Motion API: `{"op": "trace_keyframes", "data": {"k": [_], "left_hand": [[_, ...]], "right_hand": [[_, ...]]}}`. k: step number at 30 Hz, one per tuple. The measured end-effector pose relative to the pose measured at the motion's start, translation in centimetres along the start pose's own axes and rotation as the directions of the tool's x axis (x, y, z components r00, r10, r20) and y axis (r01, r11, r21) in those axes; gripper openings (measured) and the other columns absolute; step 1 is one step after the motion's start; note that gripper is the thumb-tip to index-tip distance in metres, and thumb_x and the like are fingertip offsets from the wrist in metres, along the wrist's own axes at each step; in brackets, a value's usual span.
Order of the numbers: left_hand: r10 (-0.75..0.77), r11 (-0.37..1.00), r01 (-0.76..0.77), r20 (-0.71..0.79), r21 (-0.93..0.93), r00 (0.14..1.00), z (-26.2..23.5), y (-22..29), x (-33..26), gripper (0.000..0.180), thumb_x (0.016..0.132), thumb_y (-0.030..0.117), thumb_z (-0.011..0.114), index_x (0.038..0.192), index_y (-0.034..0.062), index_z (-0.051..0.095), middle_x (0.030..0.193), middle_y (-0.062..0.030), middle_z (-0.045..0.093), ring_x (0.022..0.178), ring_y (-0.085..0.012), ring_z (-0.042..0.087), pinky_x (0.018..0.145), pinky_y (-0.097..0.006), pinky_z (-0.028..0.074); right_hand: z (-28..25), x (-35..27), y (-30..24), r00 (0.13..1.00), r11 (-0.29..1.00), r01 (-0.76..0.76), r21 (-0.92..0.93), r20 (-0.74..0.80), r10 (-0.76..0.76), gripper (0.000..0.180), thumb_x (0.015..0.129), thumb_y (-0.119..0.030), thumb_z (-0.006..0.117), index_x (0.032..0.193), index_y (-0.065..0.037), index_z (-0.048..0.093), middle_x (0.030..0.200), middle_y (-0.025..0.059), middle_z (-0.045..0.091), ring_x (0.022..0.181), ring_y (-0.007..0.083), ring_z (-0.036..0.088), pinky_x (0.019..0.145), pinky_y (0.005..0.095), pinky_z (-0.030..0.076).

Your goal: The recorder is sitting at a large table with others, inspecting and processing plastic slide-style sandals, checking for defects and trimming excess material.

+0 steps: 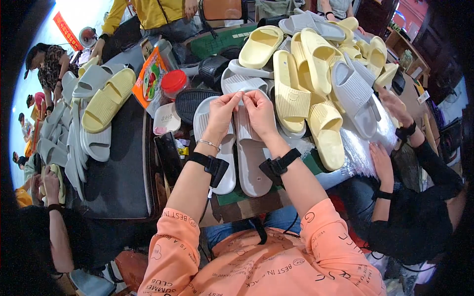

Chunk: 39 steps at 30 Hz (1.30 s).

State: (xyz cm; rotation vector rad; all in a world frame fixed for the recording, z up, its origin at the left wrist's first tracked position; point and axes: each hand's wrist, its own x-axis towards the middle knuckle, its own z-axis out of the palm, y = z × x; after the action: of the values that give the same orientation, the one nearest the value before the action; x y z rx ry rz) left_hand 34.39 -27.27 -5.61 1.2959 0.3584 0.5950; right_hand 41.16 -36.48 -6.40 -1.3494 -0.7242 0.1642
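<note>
The scene is brightly and evenly lit, with soft, weak shadows under the pale slippers on the worktop. The strongest light sits at the upper left, where the background is blown out to plain white. Clear plastic wrap at the right gives off small glints. The fisheye lens bends straight edges toward the rim, and the corners fall into black. The centre is sharp; people near the edges look stretched and slightly soft.
</note>
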Motion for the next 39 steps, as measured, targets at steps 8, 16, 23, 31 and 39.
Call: {"op": "trace_keyframes", "data": {"k": [8, 16, 23, 31, 39], "left_hand": [[0.021, 1.000, -0.021, 0.010, 0.004, 1.000, 0.0, -0.1, -0.1, 0.019, 0.081, 0.015, 0.062, 0.091, 0.0000, 0.066, 0.063, 0.0055, 0.052, 0.057, -0.0021, 0.041, 0.053, -0.016, 0.029], [0.006, 0.996, -0.012, -0.069, -0.093, 0.998, -1.0, -1.2, 0.3, 0.039, 0.093, 0.029, 0.039, 0.106, -0.0010, 0.059, 0.074, -0.0011, 0.055, 0.071, -0.0094, 0.048, 0.073, -0.024, 0.037], [0.112, 0.988, -0.121, -0.090, -0.097, 0.990, -1.6, -1.2, 0.8, 0.043, 0.094, 0.031, 0.032, 0.110, -0.0026, 0.056, 0.091, -0.0081, 0.058, 0.086, -0.0159, 0.051, 0.085, -0.030, 0.037], [0.179, 0.973, -0.186, -0.062, -0.135, 0.982, -0.6, 1.7, -0.6, 0.034, 0.090, 0.024, 0.042, 0.103, -0.0029, 0.059, 0.096, -0.0086, 0.061, 0.090, -0.0142, 0.054, 0.086, -0.028, 0.038], [0.216, 0.966, -0.243, -0.238, -0.092, 0.947, -8.9, 10.2, -6.0, 0.026, 0.088, 0.016, 0.043, 0.099, -0.0015, 0.059, 0.085, -0.0033, 0.056, 0.076, -0.0099, 0.051, 0.071, -0.024, 0.040]], "right_hand": [[-0.1, 0.0, 0.0, 0.998, 0.998, -0.051, -0.037, 0.023, 0.052, 0.009, 0.082, -0.009, 0.055, 0.080, 0.000, 0.056, 0.067, 0.0031, 0.057, 0.060, 0.0072, 0.049, 0.056, 0.0228, 0.041], [-1.9, -0.8, -4.1, 0.880, 0.842, 0.399, -0.364, -0.106, -0.463, 0.013, 0.080, -0.011, 0.056, 0.073, 0.000, 0.056, 0.070, 0.0125, 0.057, 0.063, 0.0232, 0.055, 0.057, 0.0302, 0.043], [-3.5, -10.7, -6.4, 0.874, 0.733, 0.435, -0.524, 0.440, -0.205, 0.018, 0.074, -0.020, 0.061, 0.080, -0.002, 0.059, 0.078, 0.0179, 0.052, 0.077, 0.0325, 0.052, 0.065, 0.0402, 0.043], [0.8, -9.9, -2.5, 0.894, 0.498, 0.334, -0.800, 0.436, 0.101, 0.038, 0.076, -0.025, 0.058, 0.110, -0.009, 0.056, 0.081, 0.0203, 0.057, 0.076, 0.0349, 0.057, 0.061, 0.0431, 0.046], [0.0, -9.5, -7.8, 0.920, 0.604, 0.354, -0.714, 0.381, -0.089, 0.037, 0.079, -0.021, 0.055, 0.107, 0.002, 0.049, 0.071, 0.0203, 0.056, 0.062, 0.0379, 0.055, 0.059, 0.0471, 0.043]]}}
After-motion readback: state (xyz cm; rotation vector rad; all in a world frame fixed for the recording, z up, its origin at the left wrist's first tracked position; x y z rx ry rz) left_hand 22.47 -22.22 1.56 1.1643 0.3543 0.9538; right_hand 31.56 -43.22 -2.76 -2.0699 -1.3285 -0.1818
